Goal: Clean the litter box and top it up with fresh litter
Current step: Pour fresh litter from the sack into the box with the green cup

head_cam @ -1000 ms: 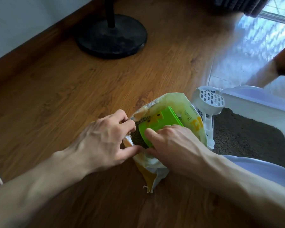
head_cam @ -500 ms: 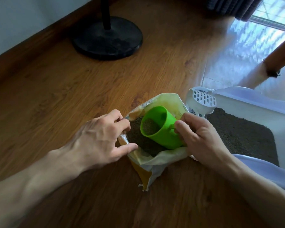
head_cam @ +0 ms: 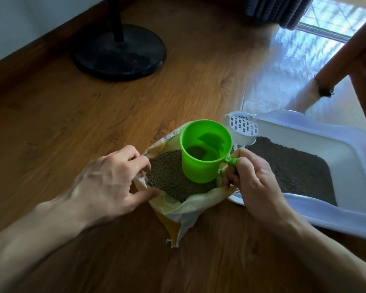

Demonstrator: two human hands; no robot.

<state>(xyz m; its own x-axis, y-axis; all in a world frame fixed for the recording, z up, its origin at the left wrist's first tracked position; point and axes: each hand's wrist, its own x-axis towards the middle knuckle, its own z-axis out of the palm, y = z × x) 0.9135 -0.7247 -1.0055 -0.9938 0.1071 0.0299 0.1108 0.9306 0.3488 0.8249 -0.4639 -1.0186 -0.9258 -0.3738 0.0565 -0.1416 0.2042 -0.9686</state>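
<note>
**Green cup held upright over the open litter bag**

The right hand (head_cam: pixel 256 182) grips the handle of a green cup (head_cam: pixel 205 153), fingers curled round it. The cup stands upright just above the grey-brown litter (head_cam: pixel 167 176) inside the open litter bag (head_cam: pixel 178 212), and a small amount of litter lies in its bottom; whether its base touches the litter in the bag cannot be told. The left hand (head_cam: pixel 112 180) pinches the near-left edge of the bag's mouth between thumb and curled fingers, holding it open.

The bag stands on the wooden floor (head_cam: pixel 72 115), its yellow and white side folded outward. Just beside it on the right sits the white litter box (head_cam: pixel 336 142), its floor covered with dark litter. A white slotted scoop (head_cam: pixel 242 127) sits at the box's near-left corner, right behind the cup.

Farther back on the floor stands a round black stand base (head_cam: pixel 118 53) with a pole rising from it. Pale tiles lie to the upper right.
</note>
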